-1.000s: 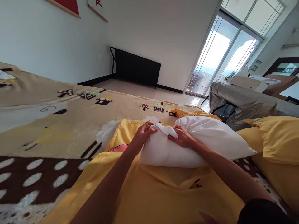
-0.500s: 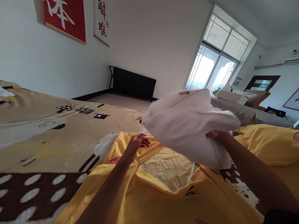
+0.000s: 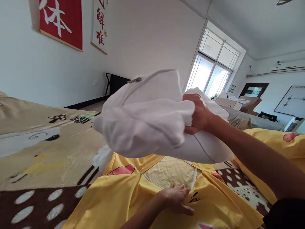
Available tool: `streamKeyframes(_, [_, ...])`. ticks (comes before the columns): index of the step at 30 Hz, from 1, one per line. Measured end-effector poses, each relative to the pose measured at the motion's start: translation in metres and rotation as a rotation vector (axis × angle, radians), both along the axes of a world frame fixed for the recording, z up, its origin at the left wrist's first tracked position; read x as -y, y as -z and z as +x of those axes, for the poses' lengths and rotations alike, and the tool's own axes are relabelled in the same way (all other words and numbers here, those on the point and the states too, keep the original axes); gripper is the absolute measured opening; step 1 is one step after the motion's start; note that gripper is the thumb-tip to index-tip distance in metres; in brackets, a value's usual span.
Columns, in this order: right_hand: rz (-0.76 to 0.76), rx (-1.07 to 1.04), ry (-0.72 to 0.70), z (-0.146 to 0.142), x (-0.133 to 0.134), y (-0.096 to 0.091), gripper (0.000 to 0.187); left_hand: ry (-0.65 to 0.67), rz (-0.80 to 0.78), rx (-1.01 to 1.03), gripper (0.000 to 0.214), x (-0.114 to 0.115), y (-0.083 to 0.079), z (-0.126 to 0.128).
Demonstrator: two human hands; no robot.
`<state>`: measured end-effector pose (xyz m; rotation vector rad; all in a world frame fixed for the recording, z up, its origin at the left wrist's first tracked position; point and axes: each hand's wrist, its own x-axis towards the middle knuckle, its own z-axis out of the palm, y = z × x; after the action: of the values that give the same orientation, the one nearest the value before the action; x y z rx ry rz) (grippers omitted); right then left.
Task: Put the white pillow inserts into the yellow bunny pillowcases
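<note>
My right hand (image 3: 199, 115) is clenched on a white pillow (image 3: 152, 124) and holds it in the air above the bed. Below it lies a yellow pillowcase (image 3: 133, 203) with its zipped mouth spread wide. My left hand (image 3: 175, 199) rests on the pillowcase at the edge of that mouth, fingers lying forward and pressing the fabric. A second yellow pillow (image 3: 286, 144) lies to the right of my right arm.
A tan and brown cartoon-print blanket (image 3: 43, 152) covers the bed. A black folded table (image 3: 116, 84) leans on the far wall. Covered furniture with cardboard boxes (image 3: 240, 103) stands by the window. Red wall hangings (image 3: 60, 22) are at upper left.
My right hand has lifted the white pillow off the pillowcase and swung it up and left. My left hand let go of the pillow and came down onto the pillowcase's mouth.
</note>
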<state>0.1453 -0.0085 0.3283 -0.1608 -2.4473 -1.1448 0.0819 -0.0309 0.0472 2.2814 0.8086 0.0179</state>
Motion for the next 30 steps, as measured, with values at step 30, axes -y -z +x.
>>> streamKeyframes(30, [-0.164,0.483,0.483,-0.009,-0.024,0.061,0.046,-0.605,0.424,-0.050,0.045,-0.075,0.029,-0.096])
